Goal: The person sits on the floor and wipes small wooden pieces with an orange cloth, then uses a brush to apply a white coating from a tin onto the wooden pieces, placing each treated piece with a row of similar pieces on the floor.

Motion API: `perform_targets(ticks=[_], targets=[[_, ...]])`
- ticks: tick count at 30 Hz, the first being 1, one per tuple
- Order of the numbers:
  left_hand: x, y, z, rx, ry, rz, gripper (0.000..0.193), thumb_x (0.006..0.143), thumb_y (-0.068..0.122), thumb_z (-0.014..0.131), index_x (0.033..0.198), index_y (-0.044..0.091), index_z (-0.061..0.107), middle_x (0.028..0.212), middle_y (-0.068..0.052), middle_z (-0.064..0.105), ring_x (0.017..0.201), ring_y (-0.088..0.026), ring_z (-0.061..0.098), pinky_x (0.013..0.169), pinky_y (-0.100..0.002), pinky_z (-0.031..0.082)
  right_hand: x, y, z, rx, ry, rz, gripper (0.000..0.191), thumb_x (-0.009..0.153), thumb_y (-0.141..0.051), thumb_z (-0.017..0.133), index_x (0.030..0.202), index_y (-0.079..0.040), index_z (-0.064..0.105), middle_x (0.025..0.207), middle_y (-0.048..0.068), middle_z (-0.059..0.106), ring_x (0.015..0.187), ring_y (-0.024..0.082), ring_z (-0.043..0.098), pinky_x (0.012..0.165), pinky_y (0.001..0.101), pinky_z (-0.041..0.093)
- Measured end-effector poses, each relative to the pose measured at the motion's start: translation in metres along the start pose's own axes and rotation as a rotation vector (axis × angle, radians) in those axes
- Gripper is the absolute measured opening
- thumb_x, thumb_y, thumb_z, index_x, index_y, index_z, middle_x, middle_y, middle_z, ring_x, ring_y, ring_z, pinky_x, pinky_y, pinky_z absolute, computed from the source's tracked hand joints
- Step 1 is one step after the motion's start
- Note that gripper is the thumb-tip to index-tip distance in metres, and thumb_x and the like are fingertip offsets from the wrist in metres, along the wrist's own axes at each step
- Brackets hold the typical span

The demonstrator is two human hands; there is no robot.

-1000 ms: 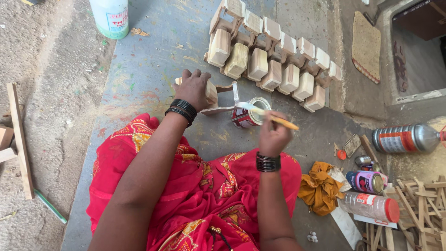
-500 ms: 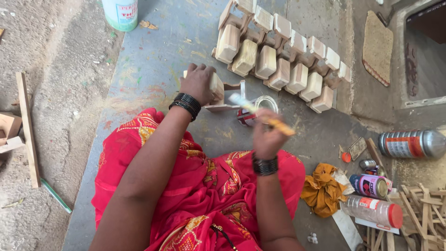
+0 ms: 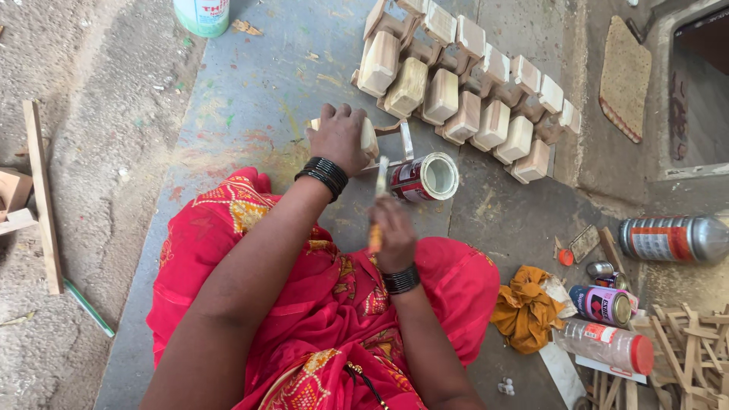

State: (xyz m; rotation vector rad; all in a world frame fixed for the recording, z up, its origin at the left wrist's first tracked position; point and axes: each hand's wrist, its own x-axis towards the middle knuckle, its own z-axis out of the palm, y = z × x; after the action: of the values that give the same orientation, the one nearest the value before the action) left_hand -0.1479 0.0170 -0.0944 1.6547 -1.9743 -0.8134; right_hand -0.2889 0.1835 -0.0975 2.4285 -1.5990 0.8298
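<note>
Head view — one brush [image 3: 377,199], one tin [image 3: 422,178], two hands.

left hand [image 3: 339,137] clenched, right hand [image 3: 392,231] gripping

The left hand [image 3: 339,137] covers most of the wooden block [image 3: 369,137] it grips, so the block's shape stays unclear. At twelve o'clock the plastic tub [image 3: 201,14] is cut by the top edge. The brush [image 3: 377,199] tip is blurred beside the can [image 3: 423,178].
</note>
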Motion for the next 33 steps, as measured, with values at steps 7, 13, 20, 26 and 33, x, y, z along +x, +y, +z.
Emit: perform_targets(ticks=[7,13,20,26,33], targets=[[-0.005,0.001,-0.002,-0.027,0.022,0.004,0.064,0.065,0.031,0.089,0.122,0.017,0.061,0.123,-0.008,0.059,0.124,-0.033,0.047,0.089,-0.071,0.049,-0.01,-0.002,0.008,0.027,0.048,-0.001,0.019,0.093,-0.005,0.069,0.112,-0.004,0.066,0.128,0.016,0.067,0.122,0.037,0.065,0.097,0.046,0.057],[-0.003,0.003,-0.005,0.002,-0.009,-0.007,0.066,0.061,0.029,0.089,0.12,0.017,0.062,0.124,-0.007,0.058,0.124,-0.032,0.047,0.089,-0.071,0.048,-0.02,-0.008,0.02,0.07,-0.093,-0.131,0.02,0.092,-0.006,0.064,0.112,-0.006,0.067,0.119,0.013,0.069,0.118,0.037,0.068,0.1,0.0462,0.057],[-0.003,0.0,-0.005,0.007,-0.011,0.003,0.059,0.068,0.028,0.087,0.12,0.017,0.062,0.123,-0.007,0.058,0.125,-0.032,0.047,0.086,-0.071,0.049,0.005,0.021,0.003,0.327,0.275,0.316,0.009,0.101,-0.001,0.068,0.109,-0.004,0.065,0.113,0.013,0.073,0.106,0.027,0.071,0.099,0.0395,0.056],[0.0,0.002,-0.001,0.015,-0.009,0.003,0.06,0.066,0.028,0.087,0.119,0.017,0.062,0.122,-0.005,0.058,0.124,-0.031,0.047,0.087,-0.07,0.05,0.004,0.011,0.004,0.462,0.161,0.27,0.011,0.099,-0.002,0.068,0.109,-0.004,0.064,0.111,0.011,0.072,0.106,0.025,0.07,0.099,0.036,0.055],[-0.003,-0.002,-0.005,0.004,0.004,-0.01,0.065,0.062,0.028,0.089,0.121,0.018,0.061,0.122,-0.005,0.057,0.123,-0.031,0.047,0.086,-0.07,0.049,0.011,0.04,0.013,0.549,0.4,0.495,0.008,0.102,0.001,0.067,0.11,-0.001,0.067,0.112,0.013,0.072,0.105,0.021,0.07,0.098,0.0347,0.057]])
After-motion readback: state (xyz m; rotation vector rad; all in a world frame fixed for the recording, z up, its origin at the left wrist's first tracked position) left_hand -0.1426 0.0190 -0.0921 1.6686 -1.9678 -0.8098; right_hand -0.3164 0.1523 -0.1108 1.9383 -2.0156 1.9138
